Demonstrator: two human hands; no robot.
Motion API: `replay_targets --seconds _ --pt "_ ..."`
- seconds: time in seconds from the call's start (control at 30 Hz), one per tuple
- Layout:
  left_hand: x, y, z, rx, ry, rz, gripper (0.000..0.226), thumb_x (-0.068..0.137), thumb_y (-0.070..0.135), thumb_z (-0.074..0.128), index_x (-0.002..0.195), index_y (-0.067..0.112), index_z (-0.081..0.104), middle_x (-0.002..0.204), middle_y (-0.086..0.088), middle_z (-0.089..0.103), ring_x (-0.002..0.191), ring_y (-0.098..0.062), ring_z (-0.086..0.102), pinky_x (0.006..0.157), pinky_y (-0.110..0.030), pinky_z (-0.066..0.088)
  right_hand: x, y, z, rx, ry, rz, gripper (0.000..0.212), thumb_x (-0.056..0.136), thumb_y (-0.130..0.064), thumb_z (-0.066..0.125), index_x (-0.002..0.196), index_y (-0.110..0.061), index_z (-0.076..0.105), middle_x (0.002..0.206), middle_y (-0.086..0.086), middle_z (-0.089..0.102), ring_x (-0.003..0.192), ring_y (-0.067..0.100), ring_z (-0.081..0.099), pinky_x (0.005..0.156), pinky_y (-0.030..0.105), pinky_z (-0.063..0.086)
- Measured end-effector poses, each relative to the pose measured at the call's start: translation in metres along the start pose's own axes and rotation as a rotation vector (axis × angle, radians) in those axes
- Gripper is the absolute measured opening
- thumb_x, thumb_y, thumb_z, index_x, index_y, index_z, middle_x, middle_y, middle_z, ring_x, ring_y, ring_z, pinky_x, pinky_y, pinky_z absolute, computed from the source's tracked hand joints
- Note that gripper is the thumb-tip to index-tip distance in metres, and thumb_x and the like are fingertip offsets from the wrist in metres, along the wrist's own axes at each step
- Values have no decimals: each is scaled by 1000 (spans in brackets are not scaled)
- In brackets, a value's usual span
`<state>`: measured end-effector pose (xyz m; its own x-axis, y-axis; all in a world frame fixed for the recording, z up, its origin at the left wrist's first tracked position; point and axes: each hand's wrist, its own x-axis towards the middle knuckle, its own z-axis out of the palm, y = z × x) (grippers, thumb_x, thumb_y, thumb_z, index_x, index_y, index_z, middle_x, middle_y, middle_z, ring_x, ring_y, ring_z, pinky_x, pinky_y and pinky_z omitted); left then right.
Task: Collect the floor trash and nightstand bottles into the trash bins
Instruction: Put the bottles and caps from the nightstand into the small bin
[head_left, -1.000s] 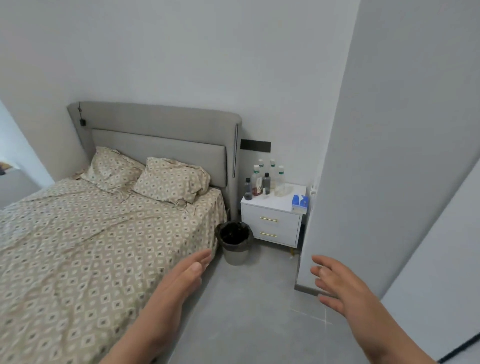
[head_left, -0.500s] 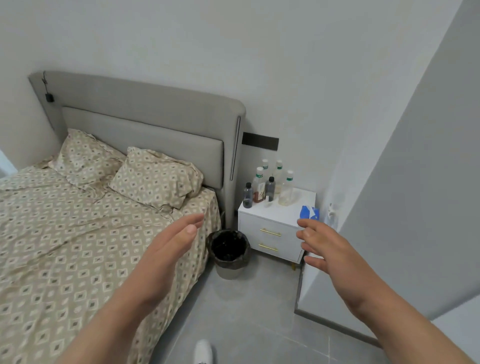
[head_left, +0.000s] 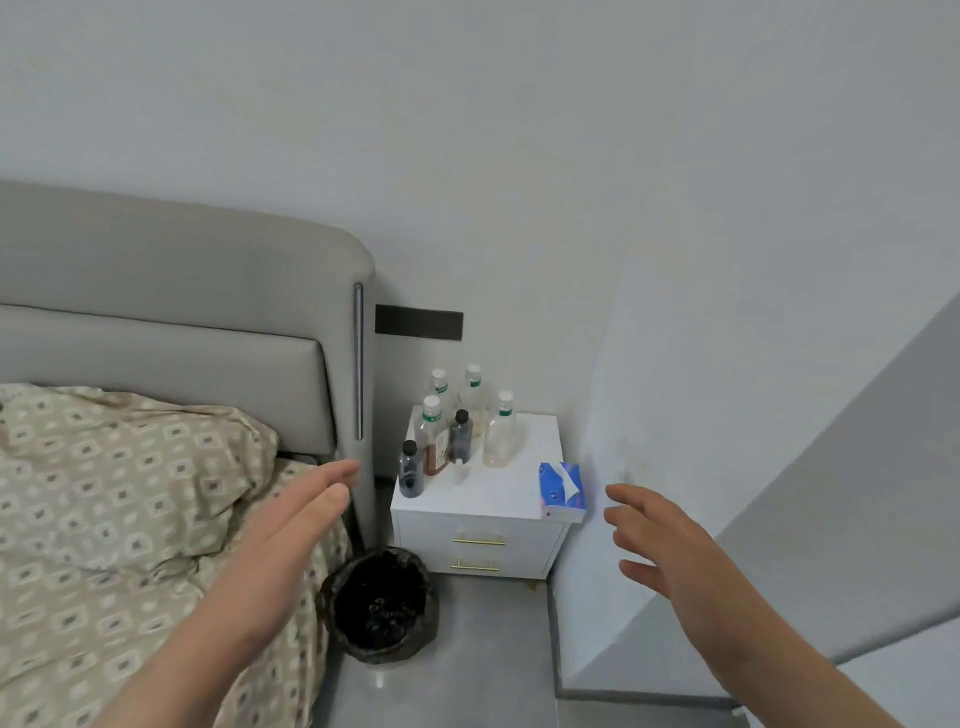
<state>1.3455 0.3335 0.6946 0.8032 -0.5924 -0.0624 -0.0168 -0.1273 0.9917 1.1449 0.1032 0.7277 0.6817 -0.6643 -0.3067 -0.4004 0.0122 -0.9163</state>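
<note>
Beside the bed, six bottles (head_left: 501, 436) stand clustered on one white nightstand (head_left: 488, 501), none yet in the single black-lined bin (head_left: 326, 605) on the floor below. The left hand (head_left: 291, 535) and right hand (head_left: 670, 561) reach forward, fingers spread, holding nothing. One tissue pack (head_left: 561, 491) lies nearby.

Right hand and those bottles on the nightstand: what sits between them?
In the head view, a blue tissue pack lies between the right hand and the bottles, on the white nightstand.
</note>
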Motion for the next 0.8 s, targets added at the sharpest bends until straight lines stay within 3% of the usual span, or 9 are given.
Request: replay_targets --seconds 0.1,0.23,0.37,0.43,0.57,0.67,0.8 --pt "42 -11 5 22 -23 -43 60 57 76 58 111 50 63 125 19 61 126 -2 48 113 -44 30 50 9 2 33 10 69 22 94 -25 50 110 -36 60 116 -13 59 112 6 54 100 34 43" --pt "95 -29 6 43 12 -120 56 58 71 57 109 50 64 125 19 62 125 -2 49 113 -44 30 128 26 13 -4 -37 161 26 92 -27 54 117 -32 58 107 -7 61 107 10 56 104 37 42" --pt "154 -50 7 70 62 -219 74 42 87 61 107 50 65 124 20 62 125 -3 49 112 -44 32 222 49 32 0 -95 250 26 88 -31 60 114 -31 58 113 -6 59 111 14 55 105 39 42" --pt "190 -65 10 68 112 -266 63 49 79 65 104 50 66 123 19 62 123 -5 50 111 -42 33 274 61 47 7 -123 296 26 91 -25 57 116 -27 57 113 -6 57 111 17 56 100 36 45" --pt "263 -113 18 108 199 -354 29 85 40 64 114 39 63 119 20 60 113 2 53 99 -31 36 375 103 90 -122 -150 338 43 84 -36 58 126 -28 53 114 -10 57 112 16 56 103 37 43" --pt "321 -172 25 192 235 -383 40 86 29 65 125 31 58 125 13 60 111 0 55 99 -31 40 442 140 133 -235 -142 305 42 89 -27 56 130 -21 52 121 -5 58 113 16 55 98 29 40" --pt "387 -248 44 344 211 -392 76 73 40 74 140 38 38 146 14 39 134 -12 40 109 -33 34 516 194 187 -366 -128 222 45 90 -23 56 133 -19 48 136 0 53 118 14 51 96 24 38"
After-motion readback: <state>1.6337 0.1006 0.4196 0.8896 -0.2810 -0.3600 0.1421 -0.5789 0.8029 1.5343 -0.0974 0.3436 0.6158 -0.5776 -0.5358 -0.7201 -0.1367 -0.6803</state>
